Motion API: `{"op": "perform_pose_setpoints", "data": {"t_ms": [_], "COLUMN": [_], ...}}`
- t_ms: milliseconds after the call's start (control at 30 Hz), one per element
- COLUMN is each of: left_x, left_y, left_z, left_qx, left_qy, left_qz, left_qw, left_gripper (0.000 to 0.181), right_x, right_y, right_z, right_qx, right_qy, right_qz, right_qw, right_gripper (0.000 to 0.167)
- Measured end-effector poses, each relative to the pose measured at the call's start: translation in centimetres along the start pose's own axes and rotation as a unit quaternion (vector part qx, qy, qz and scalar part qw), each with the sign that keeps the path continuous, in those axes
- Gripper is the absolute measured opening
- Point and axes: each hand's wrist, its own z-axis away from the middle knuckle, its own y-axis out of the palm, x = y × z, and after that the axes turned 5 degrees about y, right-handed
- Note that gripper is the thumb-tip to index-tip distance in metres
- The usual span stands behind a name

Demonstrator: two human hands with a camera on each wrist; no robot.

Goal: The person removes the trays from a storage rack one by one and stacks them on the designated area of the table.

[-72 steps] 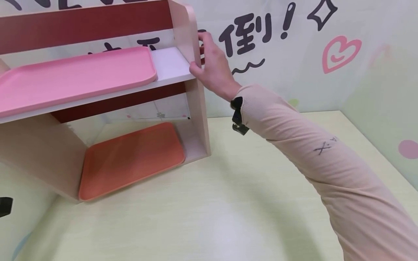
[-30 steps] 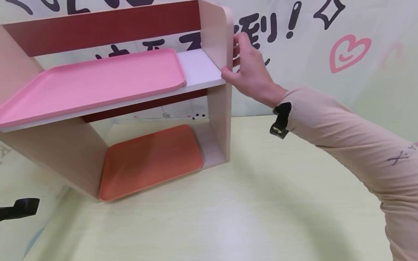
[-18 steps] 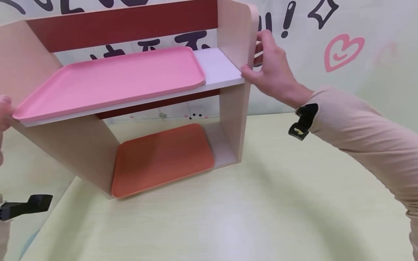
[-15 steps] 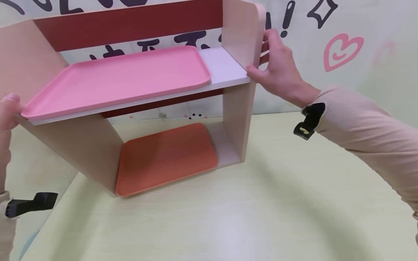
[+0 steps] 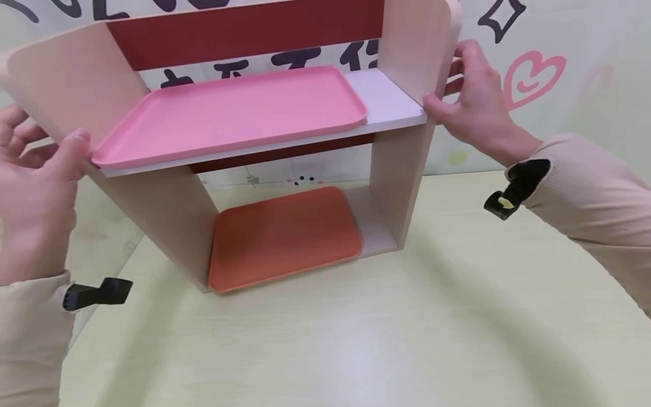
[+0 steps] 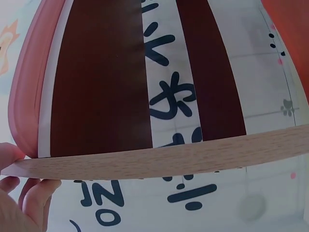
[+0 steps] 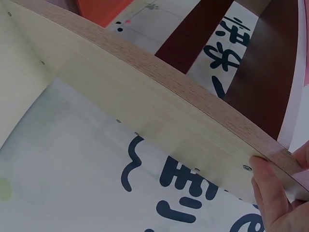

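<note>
The left hand (image 5: 38, 181) grips the left side of the shelf (image 5: 399, 175) and the right hand (image 5: 475, 107) grips its right side, fingers against the outer faces. The shelf stands on the far part of the table (image 5: 325, 339), a pink tray (image 5: 244, 116) above and an orange tray (image 5: 285, 237) below.

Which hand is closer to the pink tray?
Left. The left hand grips the shelf unit, its thumb beside a corner of the pink tray; the right hand holds the opposite side, with white shelf between it and the tray.
</note>
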Motion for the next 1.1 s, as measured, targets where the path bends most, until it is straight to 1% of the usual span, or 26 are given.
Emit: {"op": "perform_pose_setpoints", "data": {"t_ms": [67, 167, 267, 400, 467, 567, 667, 733, 833, 900, 1100], "left_x": [0.0, 0.1, 0.0, 0.1, 0.3, 0.5, 0.7, 0.8, 0.9, 1.0, 1.4], "left_y": [0.7, 1.8, 3.1, 4.5, 5.1, 6.1, 7.2, 7.9, 8.8, 9.4, 10.6], "left_z": [0.1, 0.3, 0.5, 0.7, 0.6, 0.6, 0.4, 0.3, 0.2, 0.2, 0.2], "left_qx": [0.006, 0.011, 0.018, 0.032, 0.038, 0.05, 0.067, 0.076, 0.086, 0.09, 0.101], "left_qy": [0.015, 0.042, 0.052, 0.049, 0.051, 0.043, 0.036, 0.039, 0.054, 0.064, 0.086], "left_qz": [0.003, -0.01, 0.0, 0.004, -0.003, -0.019, -0.025, -0.03, -0.044, -0.068, -0.125], "left_qw": [0.9999, 0.999, 0.9985, 0.9983, 0.998, 0.9976, 0.9968, 0.9959, 0.9938, 0.9916, 0.9834], "left_gripper": [0.049, 0.046, 0.043, 0.042, 0.042, 0.043, 0.044, 0.045, 0.043, 0.043, 0.043], "right_x": [-0.4, -1.2, -1.9, -2.6, -3.0, -3.7, -4.4, -4.8, -5.3, -5.6, -6.2], "right_y": [-0.4, -1.0, -1.6, -2.5, -2.9, -3.6, -4.1, -4.5, -4.9, -5.1, -5.6], "right_z": [-0.1, -0.1, 0.0, -0.1, -0.1, -0.1, 0.0, 0.0, -0.1, -0.1, -0.2], "right_qx": [-0.005, -0.015, -0.025, -0.037, -0.042, -0.052, -0.062, -0.074, -0.085, -0.09, -0.084], "right_qy": [0.004, 0.01, 0.018, 0.029, 0.036, 0.045, 0.054, 0.05, 0.05, 0.05, 0.067], "right_qz": [-0.001, 0.002, 0.005, -0.003, -0.013, -0.03, -0.034, -0.036, -0.042, -0.046, -0.04], "right_qw": [1.0, 0.9998, 0.9995, 0.9989, 0.9984, 0.9972, 0.9961, 0.9954, 0.9943, 0.9936, 0.9934], "right_gripper": [0.052, 0.052, 0.053, 0.052, 0.051, 0.049, 0.048, 0.047, 0.045, 0.044, 0.047]}}
